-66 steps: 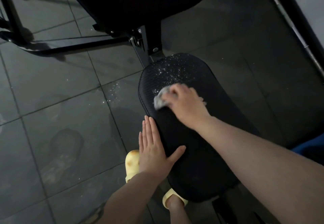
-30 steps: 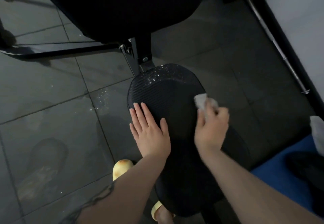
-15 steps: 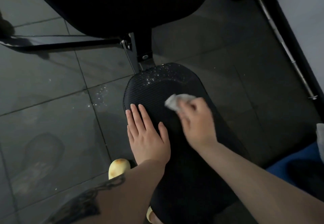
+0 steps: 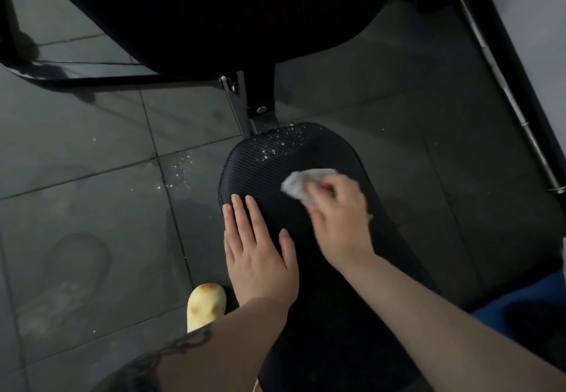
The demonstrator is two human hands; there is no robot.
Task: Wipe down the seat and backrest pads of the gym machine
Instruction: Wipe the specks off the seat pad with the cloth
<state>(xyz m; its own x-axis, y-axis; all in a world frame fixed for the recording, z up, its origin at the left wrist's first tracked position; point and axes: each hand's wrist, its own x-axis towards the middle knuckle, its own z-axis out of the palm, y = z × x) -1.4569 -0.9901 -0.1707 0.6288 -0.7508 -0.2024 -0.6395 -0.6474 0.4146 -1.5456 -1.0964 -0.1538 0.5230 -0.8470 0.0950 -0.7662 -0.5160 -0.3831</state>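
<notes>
Seat pad — left hand flat, fingers straight; right hand grips cloth.

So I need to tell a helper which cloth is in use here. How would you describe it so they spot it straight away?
Start at the black ribbed seat pad in the middle of the view, below the big dark backrest pad. On its far half, the right hand grips a small crumpled cloth. It is the only pale grey-white thing on the dark pad; the left hand lies flat beside it.
</notes>
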